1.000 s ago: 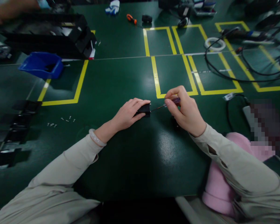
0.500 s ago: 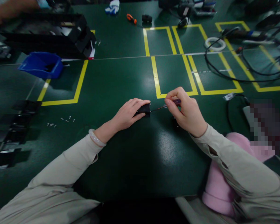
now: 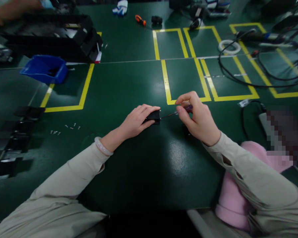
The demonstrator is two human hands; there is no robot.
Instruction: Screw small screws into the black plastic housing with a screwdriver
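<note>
My left hand [image 3: 135, 121] grips a small black part [image 3: 154, 117] against the green table, fingers on its far side and thumb on its near side. In my right hand [image 3: 198, 119] is a screwdriver [image 3: 188, 108] with a purple handle, pinched between thumb and fingers. Its thin shaft points left, and the tip meets the right end of the black part, where a small screw shows near the far corner. Several loose screws [image 3: 55, 132] lie on the table left of my left hand. A dark object, partly hidden, lies beneath my right hand.
A blue bin [image 3: 45, 68] stands at the left before black trays [image 3: 49, 39]. Black parts [image 3: 20, 137] line the left side. An orange screwdriver [image 3: 140, 20] lies at the back, black cables [image 3: 240, 79] at the right. Another person's arm [image 3: 12, 11] shows at top left.
The fingers of my right hand have shifted slightly on the screwdriver handle. My left hand and the black part stay in place.
</note>
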